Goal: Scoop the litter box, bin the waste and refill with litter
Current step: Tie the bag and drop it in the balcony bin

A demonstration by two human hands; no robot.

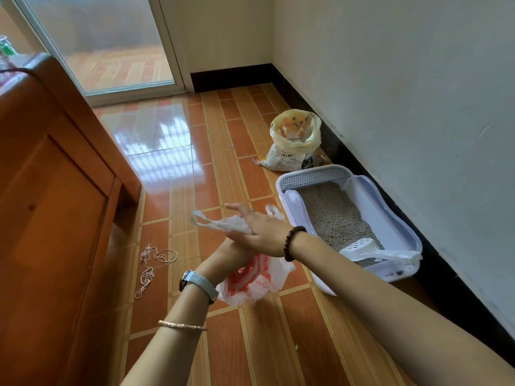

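A white plastic bag with red print (252, 280) hangs between my hands above the tiled floor. My left hand (232, 256) grips its gathered neck from below and is partly hidden by my right hand. My right hand (257, 231) lies across it, holding the bag's twisted handle, whose loop sticks out to the left. The white litter box (408, 235) stands on the floor to the right, against the wall, with grey litter (333, 213) inside. A white slotted scoop (362, 249) lies at its near end. An open litter sack (295, 143) stands beyond the box.
A tall wooden cabinet (55, 196) fills the left side. Bits of loose string (156, 256) lie on the floor near it. A glass sliding door (111, 51) is at the back. The white wall with black skirting (362, 174) runs along the right.
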